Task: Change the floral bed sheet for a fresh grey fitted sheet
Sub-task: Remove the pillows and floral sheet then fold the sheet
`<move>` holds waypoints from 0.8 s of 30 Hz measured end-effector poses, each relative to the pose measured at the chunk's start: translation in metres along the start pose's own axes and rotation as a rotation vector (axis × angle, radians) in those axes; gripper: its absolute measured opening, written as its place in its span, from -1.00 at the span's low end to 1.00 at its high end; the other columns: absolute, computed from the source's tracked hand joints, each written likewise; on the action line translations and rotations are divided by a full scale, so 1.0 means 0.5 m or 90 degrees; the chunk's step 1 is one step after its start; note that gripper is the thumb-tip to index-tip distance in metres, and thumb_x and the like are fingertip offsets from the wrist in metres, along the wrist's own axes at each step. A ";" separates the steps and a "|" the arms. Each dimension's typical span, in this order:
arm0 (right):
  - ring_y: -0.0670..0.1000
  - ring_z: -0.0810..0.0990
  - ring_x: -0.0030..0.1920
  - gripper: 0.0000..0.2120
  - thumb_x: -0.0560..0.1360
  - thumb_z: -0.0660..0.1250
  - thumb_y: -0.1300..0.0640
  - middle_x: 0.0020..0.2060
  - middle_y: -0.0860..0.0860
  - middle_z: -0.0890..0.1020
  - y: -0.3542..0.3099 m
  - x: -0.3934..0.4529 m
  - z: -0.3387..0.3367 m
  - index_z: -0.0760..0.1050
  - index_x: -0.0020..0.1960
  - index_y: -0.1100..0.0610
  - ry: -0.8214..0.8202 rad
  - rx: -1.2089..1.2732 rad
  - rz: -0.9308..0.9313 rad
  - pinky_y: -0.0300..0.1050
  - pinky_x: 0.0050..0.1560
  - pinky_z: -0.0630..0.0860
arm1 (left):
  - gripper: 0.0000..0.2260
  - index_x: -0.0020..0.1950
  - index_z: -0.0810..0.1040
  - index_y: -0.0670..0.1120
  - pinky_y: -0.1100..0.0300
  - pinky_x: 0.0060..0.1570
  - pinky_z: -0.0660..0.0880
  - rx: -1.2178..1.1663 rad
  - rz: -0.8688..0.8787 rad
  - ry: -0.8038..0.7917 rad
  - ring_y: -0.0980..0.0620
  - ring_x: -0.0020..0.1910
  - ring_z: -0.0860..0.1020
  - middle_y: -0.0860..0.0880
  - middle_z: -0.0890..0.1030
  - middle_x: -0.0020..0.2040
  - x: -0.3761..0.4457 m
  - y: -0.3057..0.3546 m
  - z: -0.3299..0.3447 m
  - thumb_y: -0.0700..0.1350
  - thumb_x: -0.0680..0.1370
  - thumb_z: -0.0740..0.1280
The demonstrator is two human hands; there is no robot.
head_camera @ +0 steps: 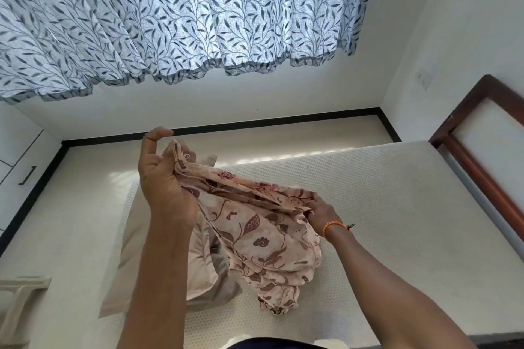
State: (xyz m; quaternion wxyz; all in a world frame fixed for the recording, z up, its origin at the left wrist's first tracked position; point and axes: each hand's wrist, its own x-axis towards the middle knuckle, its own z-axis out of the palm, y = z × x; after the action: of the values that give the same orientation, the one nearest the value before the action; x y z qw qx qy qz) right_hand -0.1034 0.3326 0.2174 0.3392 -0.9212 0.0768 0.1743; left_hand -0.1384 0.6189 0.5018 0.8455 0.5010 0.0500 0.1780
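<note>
The pink floral bed sheet (263, 232) hangs bunched in folds between my two hands above the bare white mattress (397, 207). My left hand (161, 176) is raised and grips one gathered end of the sheet, with the forefinger arched above it. My right hand (320, 214), with an orange thread band at the wrist, pinches the other end lower down. The sheet's loose lower part droops onto the mattress. No grey fitted sheet is in view.
A beige pillow (204, 263) lies on the mattress's left part under the sheet. A leaf-patterned curtain (184, 14) hangs on the far wall. A dark wooden headboard (476, 156) stands at the right. White cupboard doors (19, 156) line the left wall.
</note>
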 end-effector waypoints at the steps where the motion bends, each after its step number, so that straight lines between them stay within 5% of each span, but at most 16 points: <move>1: 0.16 0.45 0.39 -0.63 0.60 0.31 0.10 0.58 -0.23 0.26 0.005 0.000 -0.002 0.57 0.36 -0.17 -0.004 -0.040 0.006 0.17 0.33 0.51 | -0.74 0.11 0.49 -0.02 0.25 -0.43 0.51 0.005 0.000 0.008 0.05 -0.34 0.40 -0.04 0.46 -0.24 0.004 -0.003 0.000 -0.37 0.68 0.17; 7: 0.16 0.46 0.39 -0.56 0.60 0.29 -0.23 0.60 -0.25 0.25 0.037 0.007 -0.036 0.44 0.47 -0.26 0.040 -0.054 0.002 0.25 0.28 0.53 | -0.72 0.08 0.50 -0.04 0.25 -0.42 0.52 0.003 0.005 0.071 0.05 -0.35 0.41 -0.04 0.46 -0.28 0.032 -0.038 -0.009 -0.40 0.67 0.15; 12: 0.05 0.36 0.54 -0.16 0.33 0.29 -0.63 0.65 -0.17 0.19 0.068 -0.002 -0.089 0.60 0.40 -0.12 0.004 0.071 -0.018 0.17 0.53 0.33 | -0.70 0.06 0.55 -0.02 0.23 -0.33 0.42 0.037 0.006 0.141 0.04 -0.34 0.44 -0.03 0.48 -0.31 0.077 -0.085 -0.072 -0.39 0.61 0.19; 15: 0.01 0.38 0.50 -0.16 0.44 0.18 -0.61 0.65 -0.14 0.17 0.075 -0.009 -0.121 0.66 0.32 0.04 -0.049 0.078 -0.005 0.08 0.48 0.29 | -0.68 0.02 0.58 0.02 0.23 -0.31 0.42 0.047 -0.001 0.171 0.04 -0.32 0.45 -0.02 0.50 -0.30 0.090 -0.100 -0.093 -0.38 0.62 0.19; 19: 0.11 0.31 0.57 -0.17 0.51 0.07 -0.57 0.61 0.02 0.33 0.083 -0.018 -0.137 0.45 0.54 -0.05 -0.048 0.032 0.006 0.16 0.56 0.24 | -0.67 0.01 0.60 0.03 0.21 -0.30 0.41 0.042 -0.008 0.181 0.04 -0.32 0.46 -0.03 0.49 -0.30 0.099 -0.114 -0.094 -0.37 0.60 0.20; 24: 0.04 0.24 0.61 -0.58 0.66 0.27 -0.17 0.59 -0.19 0.32 0.101 -0.028 -0.131 0.76 0.02 0.10 -0.064 -0.115 -0.034 0.08 0.51 0.28 | -0.66 -0.01 0.60 0.03 0.20 -0.33 0.40 0.038 -0.013 0.183 0.04 -0.34 0.44 -0.04 0.47 -0.31 0.104 -0.128 -0.083 -0.39 0.57 0.21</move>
State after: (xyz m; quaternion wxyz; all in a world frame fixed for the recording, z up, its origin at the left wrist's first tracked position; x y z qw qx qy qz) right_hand -0.1118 0.2518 0.2389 0.2628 -0.9398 0.0187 0.2176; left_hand -0.0849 0.6441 0.4309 0.8160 0.4946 0.1810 0.2380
